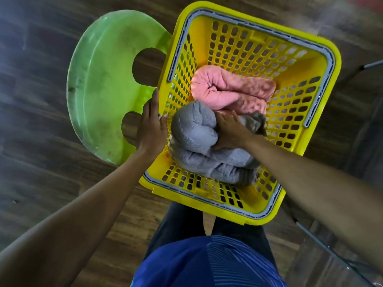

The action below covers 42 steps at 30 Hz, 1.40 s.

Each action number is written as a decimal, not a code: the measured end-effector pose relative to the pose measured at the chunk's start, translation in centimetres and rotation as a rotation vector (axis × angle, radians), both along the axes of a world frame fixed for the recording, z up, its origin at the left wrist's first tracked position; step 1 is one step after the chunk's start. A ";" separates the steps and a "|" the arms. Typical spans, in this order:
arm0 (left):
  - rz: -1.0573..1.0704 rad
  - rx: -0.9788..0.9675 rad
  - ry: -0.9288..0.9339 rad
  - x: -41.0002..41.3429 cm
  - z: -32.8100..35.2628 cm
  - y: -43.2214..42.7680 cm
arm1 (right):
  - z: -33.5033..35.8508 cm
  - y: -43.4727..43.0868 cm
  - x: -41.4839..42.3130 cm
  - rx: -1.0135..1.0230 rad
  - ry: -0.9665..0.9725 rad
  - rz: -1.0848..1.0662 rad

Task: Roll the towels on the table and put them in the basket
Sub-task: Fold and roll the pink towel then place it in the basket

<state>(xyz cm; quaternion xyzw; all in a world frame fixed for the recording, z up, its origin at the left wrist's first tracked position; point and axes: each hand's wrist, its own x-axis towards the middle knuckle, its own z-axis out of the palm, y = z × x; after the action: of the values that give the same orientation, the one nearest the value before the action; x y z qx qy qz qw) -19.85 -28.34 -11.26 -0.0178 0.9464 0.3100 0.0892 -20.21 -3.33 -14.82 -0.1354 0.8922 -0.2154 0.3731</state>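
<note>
Your right hand's fingers (222, 119) are curled tight round the grey towel (194, 129). Hold them that way until the roll sits on the bottom, I think, because a roll let go up high could fall open. Push it down snug next to the pink towel (228, 88), so each roll props up the other. Then open your fingers slowly and lift your hand straight up, so you do not drag a loose edge out with it.

Now the fingers. Your right hand (230, 132) grips the grey roll near its middle, with the fingers over the top. They are closed on it, not open. The end of the roll past your hand looks a bit loose and floppy. Your left hand (151, 125) has its fingers straight and close together. It lies against the left side of the yellow basket (323, 50), with the thumb at the rim — it holds nothing, it only steadies.

The grey towel is inside the basket, on the side near you. It touches the pink towel, which is rolled and lies across the middle. I cannot tell if the grey roll rests on the bottom yet. Just left of the basket is a green plastic chair (99, 79) — I cannot tell if the basket stands on it. Under it all is a dark wooden floor (41, 162). No counter shows in this view.
</note>
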 end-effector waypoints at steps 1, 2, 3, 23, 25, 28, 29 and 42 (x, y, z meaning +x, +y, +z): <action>0.004 0.008 -0.005 0.0 0.1 0.0 | 0.1 0.1 0.9 -0.027 0.052 -0.028; 0.008 0.022 -0.011 -0.1 0.1 0.0 | 0.4 0.1 1.7 -0.038 0.106 -0.055; 0.016 0.036 -0.017 -0.2 0.3 0.0 | 0.6 0.2 2.0 -0.039 0.154 -0.080; -0.123 -0.163 0.095 -2.3 -0.6 1.5 | -5.5 2.9 -11.1 0.369 0.328 -0.120; -0.128 -0.160 0.097 -2.3 -0.8 1.4 | -7.1 2.9 -10.8 0.400 0.298 -0.110; -0.127 -0.169 0.108 -2.3 -0.8 1.4 | -6.8 2.0 -10.8 0.451 0.284 -0.149; -0.127 -0.167 0.110 -2.3 -0.7 1.5 | -6.1 1.6 -10.3 0.449 0.317 -0.196; -0.134 -0.183 0.121 -2.2 -0.3 1.4 | -3.0 1.0 7.8 0.104 -0.224 -0.203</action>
<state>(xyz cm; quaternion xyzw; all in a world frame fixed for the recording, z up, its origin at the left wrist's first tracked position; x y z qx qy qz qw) -22.05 -26.90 -11.56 0.0559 0.9734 0.2164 0.0506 -12.36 -2.33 -17.80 -0.0003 0.8641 -0.2192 0.4530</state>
